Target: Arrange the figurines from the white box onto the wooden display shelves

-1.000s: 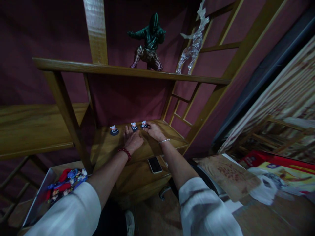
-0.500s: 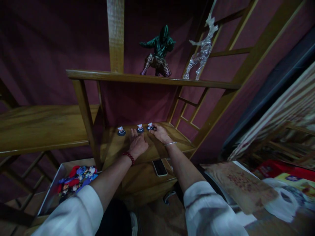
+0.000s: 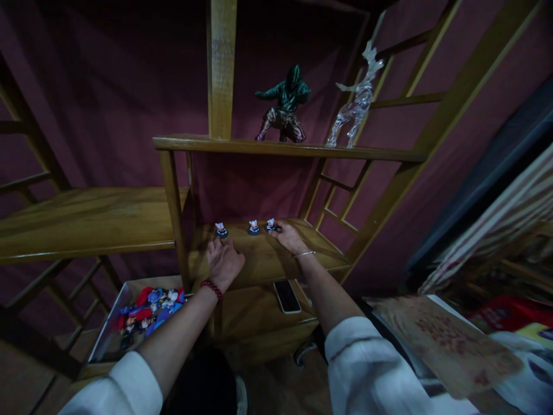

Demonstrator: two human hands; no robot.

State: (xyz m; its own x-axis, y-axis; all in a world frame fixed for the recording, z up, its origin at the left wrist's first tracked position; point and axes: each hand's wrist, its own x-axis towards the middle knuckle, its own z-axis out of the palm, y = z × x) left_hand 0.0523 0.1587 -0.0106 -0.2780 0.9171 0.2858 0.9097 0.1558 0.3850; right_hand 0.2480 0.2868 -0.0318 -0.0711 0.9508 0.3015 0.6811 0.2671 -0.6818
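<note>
Three small white cat-like figurines on round dark bases stand in a row on the lower wooden shelf (image 3: 254,256). At the right end, the thumb and fingers of my right hand (image 3: 289,237) pinch the base of the right figurine (image 3: 271,224). The middle figurine (image 3: 253,227) stands free, a short gap to its left. My left hand (image 3: 225,266), wearing a red bead bracelet, is just in front of the left figurine (image 3: 221,229). Its fingers are loosely bent and apart, close to that base; whether they touch it I cannot tell.
Above, a shelf board (image 3: 268,147) carries a green crouching figure (image 3: 287,104) and a clear figure (image 3: 358,101). A phone (image 3: 287,296) lies on the lower ledge. A box (image 3: 106,328) of colourful figurines stands at lower left, and brown paper packaging (image 3: 444,340) at lower right.
My left hand has moved left from beside the middle figurine to the left one. My right hand stays at the right figurine. The whole view has shifted slightly.
</note>
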